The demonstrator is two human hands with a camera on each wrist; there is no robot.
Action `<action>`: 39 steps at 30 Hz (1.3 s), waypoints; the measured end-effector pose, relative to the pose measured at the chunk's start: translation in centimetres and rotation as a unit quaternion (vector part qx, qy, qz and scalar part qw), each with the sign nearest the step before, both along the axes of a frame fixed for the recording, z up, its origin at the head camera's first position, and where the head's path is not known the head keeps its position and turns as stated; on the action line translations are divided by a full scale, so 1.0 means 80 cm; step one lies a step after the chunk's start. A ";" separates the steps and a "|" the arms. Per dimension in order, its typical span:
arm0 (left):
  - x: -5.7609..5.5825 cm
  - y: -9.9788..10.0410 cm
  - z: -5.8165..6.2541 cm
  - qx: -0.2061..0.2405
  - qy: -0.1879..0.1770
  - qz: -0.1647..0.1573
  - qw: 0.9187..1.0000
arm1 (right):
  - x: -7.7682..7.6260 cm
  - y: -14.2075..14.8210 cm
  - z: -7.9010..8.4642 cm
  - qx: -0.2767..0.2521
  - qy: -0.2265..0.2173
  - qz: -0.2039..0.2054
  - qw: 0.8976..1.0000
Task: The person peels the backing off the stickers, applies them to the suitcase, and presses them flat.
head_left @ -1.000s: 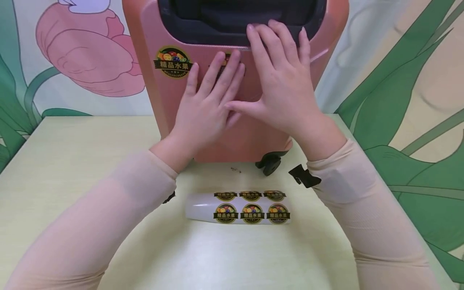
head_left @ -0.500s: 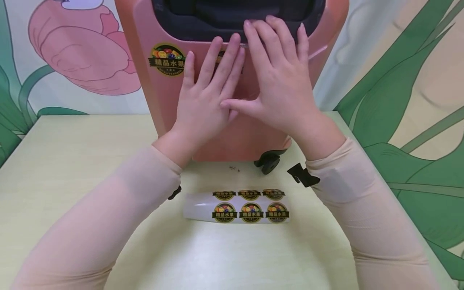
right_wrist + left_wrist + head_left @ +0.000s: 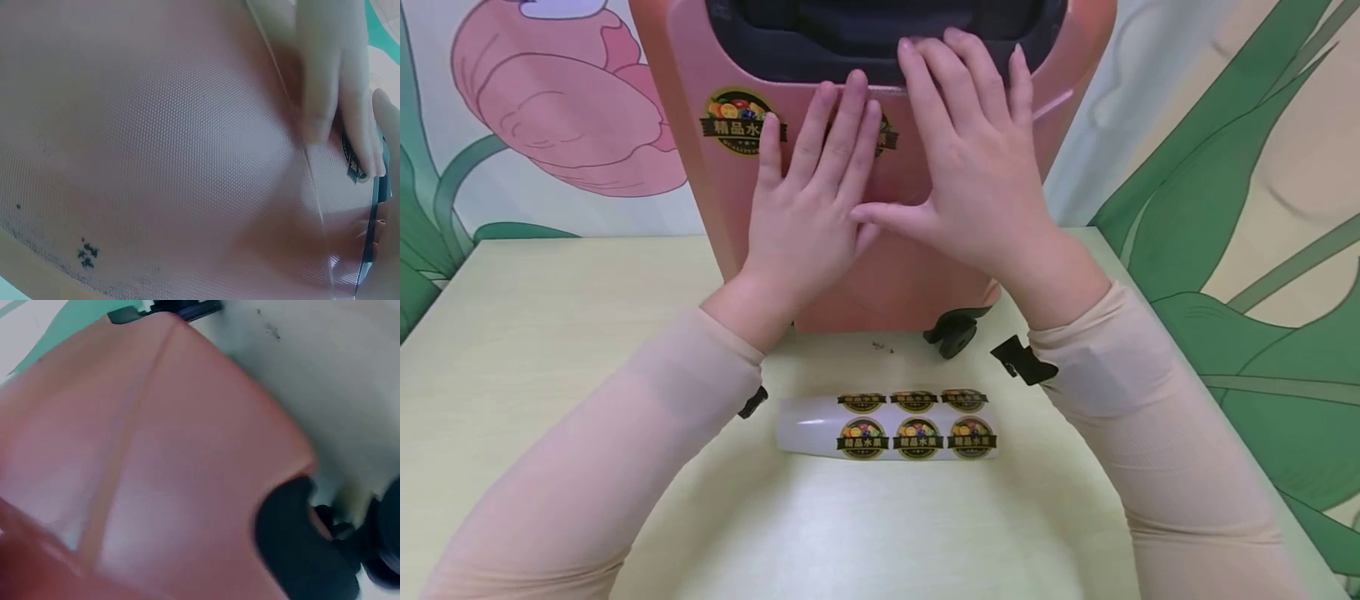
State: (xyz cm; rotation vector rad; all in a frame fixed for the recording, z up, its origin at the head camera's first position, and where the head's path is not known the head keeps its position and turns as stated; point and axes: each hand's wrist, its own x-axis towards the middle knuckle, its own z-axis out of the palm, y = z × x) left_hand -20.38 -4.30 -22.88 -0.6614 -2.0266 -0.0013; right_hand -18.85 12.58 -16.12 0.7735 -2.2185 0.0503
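1. Two hands are at the front of a suitcase (image 3: 895, 292); it stands upright on the worktop (image 3: 880, 533), near the far edge and between the far corners.
2. The left hand (image 3: 801, 212) has its fingers straight, the little finger apart from the others; they partly cover the right sticker (image 3: 887, 138), just below the dark panel (image 3: 865, 37); how firmly they press cannot be told.
3. The right hand (image 3: 981, 171) has straight fingers too, reaching over the panel's lower rim, thumb out towards the left hand; whether the thumb touches that hand cannot be told.
4. The left sticker (image 3: 739, 122) is near the suitcase's left edge; the left little finger overlaps its right side in the head view.
5. A sheet (image 3: 812, 435) lies before the suitcase, well apart from the worktop's side edges; six stickers (image 3: 917, 439) show towards its right end in two rows, the far row only in part.
6. One wheel (image 3: 957, 335) shows at the suitcase's lower right corner; dark specks (image 3: 882, 347) lie between suitcase and sheet; pale sleeves (image 3: 1165, 475) cover both forearms.
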 end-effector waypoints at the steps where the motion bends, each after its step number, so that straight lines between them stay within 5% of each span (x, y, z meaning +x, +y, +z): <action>1: 0.000 -0.001 0.000 -0.001 -0.007 0.001 1.000 | 0.000 0.000 0.000 0.000 0.000 -0.001 1.000; 11: 0.005 -0.025 -0.047 -0.101 -0.061 -0.032 0.992 | -0.001 0.004 0.002 0.005 -0.022 -0.015 1.000; 19: 0.003 -0.030 -0.031 -0.014 -0.036 -0.013 0.999 | -0.004 0.005 -0.001 0.005 -0.019 -0.014 1.000; 28: 0.023 -0.042 -0.064 -0.070 -0.085 -0.021 0.994 | -0.009 0.005 -0.001 0.017 -0.014 -0.015 1.000; 39: 0.053 -0.057 -0.089 -0.046 -0.133 -0.085 0.986 | -0.008 0.007 -0.009 0.002 0.016 0.013 1.000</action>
